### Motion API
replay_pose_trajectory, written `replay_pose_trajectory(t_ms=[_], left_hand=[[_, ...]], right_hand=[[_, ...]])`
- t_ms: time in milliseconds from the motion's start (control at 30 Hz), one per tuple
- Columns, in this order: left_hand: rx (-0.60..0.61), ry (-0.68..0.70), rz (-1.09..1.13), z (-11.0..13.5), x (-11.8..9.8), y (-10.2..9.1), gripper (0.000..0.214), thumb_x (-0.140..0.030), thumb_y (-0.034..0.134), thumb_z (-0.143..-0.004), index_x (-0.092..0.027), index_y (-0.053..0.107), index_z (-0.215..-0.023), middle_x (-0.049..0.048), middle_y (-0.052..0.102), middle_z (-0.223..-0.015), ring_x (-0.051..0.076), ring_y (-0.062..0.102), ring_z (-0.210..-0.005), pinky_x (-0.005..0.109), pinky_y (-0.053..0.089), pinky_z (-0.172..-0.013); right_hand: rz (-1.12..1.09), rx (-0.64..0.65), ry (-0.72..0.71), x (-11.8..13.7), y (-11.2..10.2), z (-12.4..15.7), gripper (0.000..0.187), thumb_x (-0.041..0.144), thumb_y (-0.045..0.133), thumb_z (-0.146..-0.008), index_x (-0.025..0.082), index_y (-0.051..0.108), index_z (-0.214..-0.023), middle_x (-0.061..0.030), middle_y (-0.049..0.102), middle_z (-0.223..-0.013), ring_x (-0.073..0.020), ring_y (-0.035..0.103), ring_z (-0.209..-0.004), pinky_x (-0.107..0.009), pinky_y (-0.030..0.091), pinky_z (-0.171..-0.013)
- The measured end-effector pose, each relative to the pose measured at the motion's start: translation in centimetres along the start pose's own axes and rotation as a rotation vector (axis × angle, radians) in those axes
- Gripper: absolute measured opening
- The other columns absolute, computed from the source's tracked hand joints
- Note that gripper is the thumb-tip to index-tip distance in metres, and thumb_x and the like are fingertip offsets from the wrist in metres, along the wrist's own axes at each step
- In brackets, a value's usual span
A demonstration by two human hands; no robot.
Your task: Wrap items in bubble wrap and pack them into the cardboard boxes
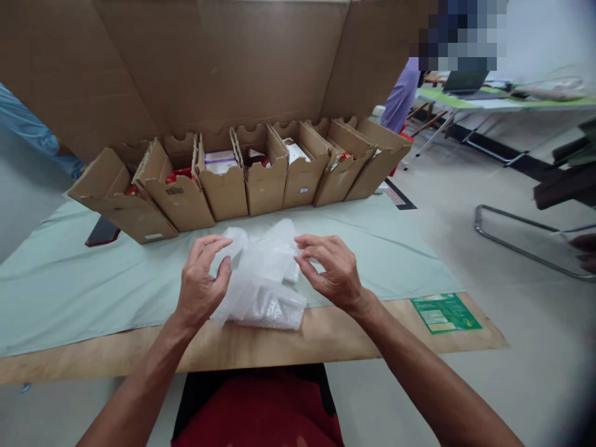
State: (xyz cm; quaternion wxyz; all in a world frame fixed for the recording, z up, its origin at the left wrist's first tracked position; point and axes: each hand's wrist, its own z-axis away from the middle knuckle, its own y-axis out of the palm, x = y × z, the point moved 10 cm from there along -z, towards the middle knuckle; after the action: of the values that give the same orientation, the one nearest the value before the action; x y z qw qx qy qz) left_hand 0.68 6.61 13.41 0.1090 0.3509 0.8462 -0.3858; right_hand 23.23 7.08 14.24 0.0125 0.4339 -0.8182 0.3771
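A crumpled heap of clear bubble wrap [263, 273] lies at the front of the table, partly on the pale green cloth and partly over the bare wooden edge. My left hand [205, 273] is at its left side, fingers bent and thumb apart, with nothing gripped between them. On the opposite side, my right hand [328, 267] has its thumb and forefinger tips nearly together at the wrap's right edge. Whether anything lies inside the wrap is hard to see.
Several open cardboard bins [265, 180] with small packages stand in a row behind the wrap, before a tall cardboard panel [223, 62]. A dark flat object [102, 231] lies at left, a green printed sheet [446, 313] at right. People stand behind the panel.
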Motion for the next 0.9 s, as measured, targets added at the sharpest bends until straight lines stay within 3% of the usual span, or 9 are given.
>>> replay_pose_trajectory(t_ms=[67,167,267,433,600,667,733,833,900], left_hand=[[0.051,-0.062,-0.004,1.2,1.1,0.2,0.025,-0.022,0.058,-0.094,-0.022,0.065,-0.118,0.0085,0.065,-0.121,0.024,0.064,-0.116,0.047,0.052,-0.104],[0.113,-0.126,-0.032,3.1,3.1,0.2,0.031,-0.033,0.061,-0.093,-0.023,0.064,-0.122,0.0111,0.060,-0.134,0.029,0.060,-0.127,0.054,0.046,-0.111],[0.197,-0.217,-0.042,3.8,6.0,0.6,0.048,-0.049,0.062,-0.091,-0.024,0.060,-0.133,0.0137,0.048,-0.151,0.034,0.049,-0.141,0.056,0.043,-0.115],[0.430,-0.278,-0.054,0.6,10.1,4.7,0.074,-0.062,0.062,-0.086,-0.022,0.050,-0.147,0.0168,0.023,-0.169,0.039,0.028,-0.154,0.058,0.030,-0.121],[0.664,-0.250,-0.034,-2.0,11.5,10.2,0.061,-0.047,0.055,-0.084,-0.012,0.061,-0.134,0.0164,0.066,-0.133,0.034,0.060,-0.126,0.051,0.043,-0.112],[0.670,-0.257,-0.017,-1.7,11.7,9.6,0.050,-0.043,0.047,-0.087,-0.013,0.068,-0.122,0.0133,0.072,-0.118,0.030,0.067,-0.112,0.047,0.049,-0.105],[0.684,-0.241,0.007,-0.2,11.3,7.7,0.050,-0.045,0.046,-0.089,-0.016,0.067,-0.123,0.0126,0.070,-0.125,0.029,0.065,-0.118,0.046,0.049,-0.107],[0.809,-0.147,0.045,4.2,9.4,5.2,0.072,-0.056,0.062,-0.085,-0.025,0.050,-0.149,0.0115,0.045,-0.160,0.033,0.046,-0.145,0.048,0.040,-0.117],[0.879,-0.111,0.012,7.3,8.2,5.0,0.099,-0.058,0.075,-0.075,-0.026,0.033,-0.159,0.0143,0.027,-0.170,0.038,0.032,-0.153,0.054,0.036,-0.119]], right_hand=[[-0.029,0.007,0.113,-2.1,-0.3,0.8,0.013,0.022,0.060,-0.093,0.025,0.059,-0.081,-0.0073,0.080,-0.100,-0.0222,0.075,-0.089,-0.039,0.052,-0.082],[-0.055,-0.182,0.378,-6.1,-3.3,1.7,0.005,0.028,0.062,-0.092,0.025,0.062,-0.089,-0.0057,0.078,-0.094,-0.0216,0.074,-0.086,-0.038,0.057,-0.081],[-0.038,-0.258,0.424,-7.3,-5.2,1.8,0.013,0.029,0.064,-0.090,0.023,0.067,-0.101,-0.0035,0.075,-0.093,-0.0199,0.073,-0.084,-0.036,0.059,-0.081],[-0.052,0.079,0.291,-6.6,-1.9,1.8,0.014,0.019,0.057,-0.087,0.023,0.070,-0.087,-0.0059,0.076,-0.095,-0.0230,0.072,-0.094,-0.040,0.058,-0.088],[-0.141,0.574,0.367,-6.8,3.2,4.8,0.009,0.020,0.061,-0.083,0.021,0.070,-0.081,-0.0126,0.050,-0.155,-0.0334,0.049,-0.141,-0.055,0.042,-0.113],[-0.229,0.740,0.401,-6.4,4.4,6.7,0.006,0.023,0.063,-0.085,0.021,0.069,-0.085,-0.0120,0.044,-0.161,-0.0328,0.044,-0.147,-0.055,0.038,-0.116],[-0.283,0.827,0.414,-5.9,5.0,8.3,0.007,0.027,0.065,-0.087,0.022,0.068,-0.089,-0.0105,0.038,-0.165,-0.0317,0.038,-0.150,-0.053,0.037,-0.118],[-0.260,0.844,0.408,-5.4,6.0,9.7,0.015,0.035,0.074,-0.083,0.022,0.067,-0.088,-0.0101,0.033,-0.167,-0.0356,0.034,-0.151,-0.054,0.037,-0.117],[-0.226,0.808,0.385,-4.9,7.4,9.5,0.021,0.037,0.079,-0.078,0.021,0.067,-0.086,-0.0136,0.046,-0.156,-0.0385,0.043,-0.144,-0.055,0.041,-0.112]])
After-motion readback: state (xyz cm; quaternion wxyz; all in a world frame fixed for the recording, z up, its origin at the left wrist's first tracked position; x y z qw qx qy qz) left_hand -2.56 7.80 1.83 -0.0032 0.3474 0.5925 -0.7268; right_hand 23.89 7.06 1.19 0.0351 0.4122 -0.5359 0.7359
